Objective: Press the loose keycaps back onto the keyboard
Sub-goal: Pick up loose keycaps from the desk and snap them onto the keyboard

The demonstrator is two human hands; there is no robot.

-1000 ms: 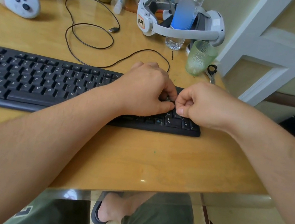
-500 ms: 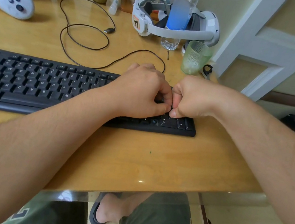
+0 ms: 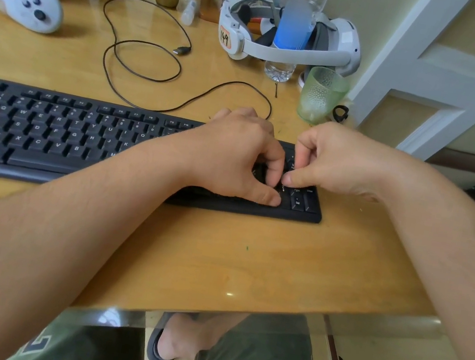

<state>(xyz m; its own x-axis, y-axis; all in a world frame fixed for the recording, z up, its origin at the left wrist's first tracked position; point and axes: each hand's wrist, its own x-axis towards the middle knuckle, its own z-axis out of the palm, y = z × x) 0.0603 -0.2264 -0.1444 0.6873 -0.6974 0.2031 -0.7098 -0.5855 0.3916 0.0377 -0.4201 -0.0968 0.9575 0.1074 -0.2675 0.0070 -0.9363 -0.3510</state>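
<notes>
A black keyboard (image 3: 46,140) lies across the wooden desk (image 3: 247,261). Both my hands are over the number pad at its right end. My left hand (image 3: 234,157) rests there with its fingers curled down onto the keys and its thumb lying along the keyboard's front edge. What is under those fingers is hidden. My right hand (image 3: 337,162) is curled into a loose fist, and its thumb tip presses down on the pad close to my left index finger. No loose keycap shows in either hand.
Behind the keyboard lie a looped black cable (image 3: 141,67), a green textured cup (image 3: 320,96), a water bottle (image 3: 294,28) and a white headset (image 3: 285,45). A white controller (image 3: 29,5) sits at far left. The desk's right edge is close to my right hand.
My two hands, pinched together over the number pad before, have drawn slightly apart. My right thumb is down on the keys and my left thumb has dropped to the front edge.
</notes>
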